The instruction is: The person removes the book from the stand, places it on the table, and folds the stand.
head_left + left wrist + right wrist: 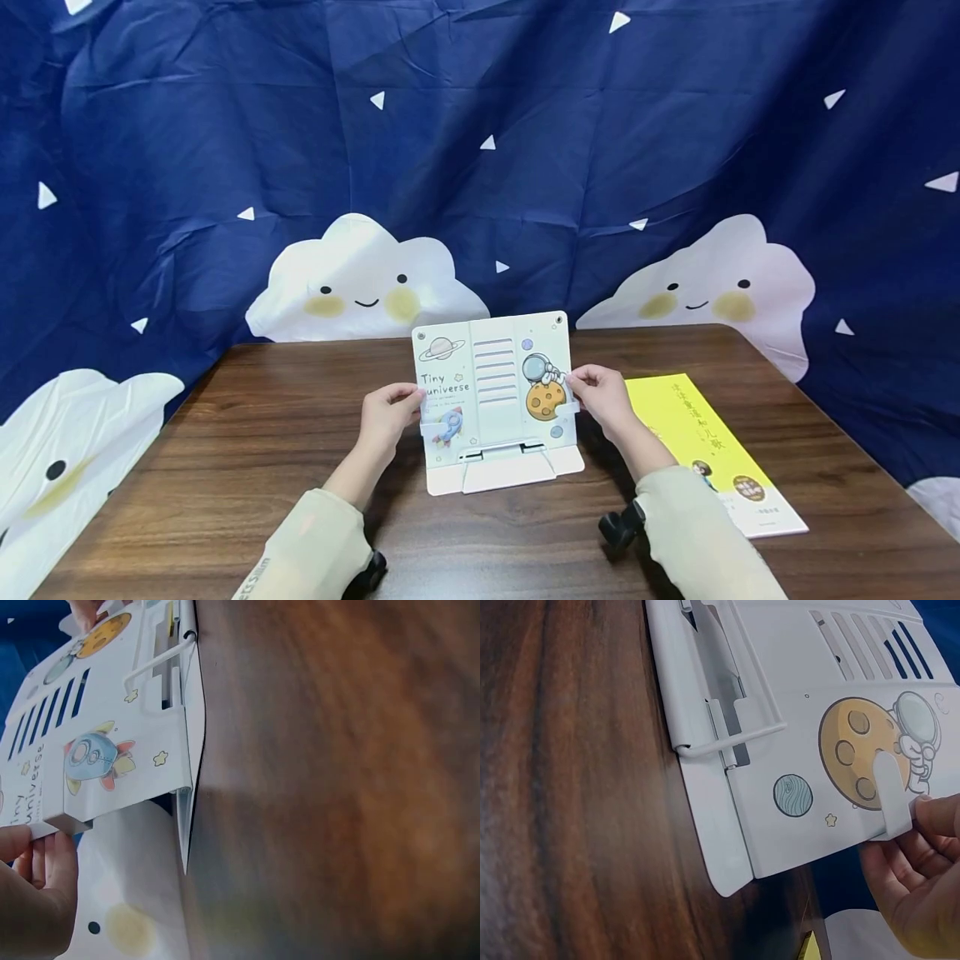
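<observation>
A white book stand (495, 417) with a planet, a rocket, an astronaut and the words "Tiny universe" stands upright on the table, slotted down its middle. My left hand (390, 414) pinches its left edge, thumb on the front, close above a side clip (67, 823). At the right edge my right hand (604, 398) pinches the panel beside the other clip (891, 796). Along the bottom runs a white ledge with a wire page holder (735, 740) in front. The wrist views show fingers curled behind the panel's edges.
A yellow book (712, 450) with a white lower band lies on the brown wooden table (300, 392), right of the stand and partly behind my right forearm. Beyond the table hangs a dark blue cloth (450, 167) with smiling clouds and white triangles.
</observation>
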### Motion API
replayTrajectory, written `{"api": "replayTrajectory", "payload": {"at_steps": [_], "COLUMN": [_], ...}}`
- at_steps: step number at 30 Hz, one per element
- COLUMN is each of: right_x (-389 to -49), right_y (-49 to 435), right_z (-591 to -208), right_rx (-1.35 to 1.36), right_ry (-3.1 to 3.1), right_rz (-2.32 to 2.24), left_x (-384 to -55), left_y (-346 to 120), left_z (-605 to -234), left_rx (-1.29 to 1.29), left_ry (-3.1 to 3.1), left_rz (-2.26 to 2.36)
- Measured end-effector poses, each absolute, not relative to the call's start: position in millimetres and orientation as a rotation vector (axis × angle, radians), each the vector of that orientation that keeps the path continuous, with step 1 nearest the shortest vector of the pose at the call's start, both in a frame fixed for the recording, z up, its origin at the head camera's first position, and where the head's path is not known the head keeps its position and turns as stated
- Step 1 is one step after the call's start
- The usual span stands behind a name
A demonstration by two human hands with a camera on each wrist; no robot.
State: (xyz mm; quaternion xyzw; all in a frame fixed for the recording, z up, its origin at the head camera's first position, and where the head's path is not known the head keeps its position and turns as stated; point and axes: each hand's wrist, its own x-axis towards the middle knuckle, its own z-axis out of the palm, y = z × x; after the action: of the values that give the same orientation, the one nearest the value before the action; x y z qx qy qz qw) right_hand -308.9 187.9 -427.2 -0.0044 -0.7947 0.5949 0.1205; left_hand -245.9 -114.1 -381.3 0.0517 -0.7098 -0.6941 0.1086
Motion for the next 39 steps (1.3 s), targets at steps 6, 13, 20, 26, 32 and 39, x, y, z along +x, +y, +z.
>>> {"api": "replayTrajectory", "payload": {"at_steps": [6,13,20,26,32,39], "right_x": [-277.8,-276.9,-295.4,-299.6,-297.8,-328.5], "right_y": [171.3,165.7,177.5,178.3,171.8,177.5], "right_z": [-380.5,-371.2,-387.1,-385.7,-372.0,-405.3], "right_rx": [-0.05,-0.087,-0.01,0.053,-0.035,0.02], "right_ry": [-2.399,-2.384,-2.385,-2.349,-2.406,-2.368], "right_rz": [1.721,1.76,1.837,1.903,1.901,1.949], "left_x": [-256.3,-275.1,-286.1,-269.4,-244.7,-219.5], "left_y": [-123.9,-133.2,-135.8,-130.9,-124.0,-120.5], "left_z": [-400.8,-430.8,-448.9,-437.0,-414.6,-399.9], "left_rx": [0.094,0.095,0.161,0.16,0.155,0.077], "left_ry": [-2.065,-2.006,-1.941,-1.918,-1.939,-1.929], "left_rz": [-2.124,-2.211,-2.28,-2.326,-2.343,-2.402]}}
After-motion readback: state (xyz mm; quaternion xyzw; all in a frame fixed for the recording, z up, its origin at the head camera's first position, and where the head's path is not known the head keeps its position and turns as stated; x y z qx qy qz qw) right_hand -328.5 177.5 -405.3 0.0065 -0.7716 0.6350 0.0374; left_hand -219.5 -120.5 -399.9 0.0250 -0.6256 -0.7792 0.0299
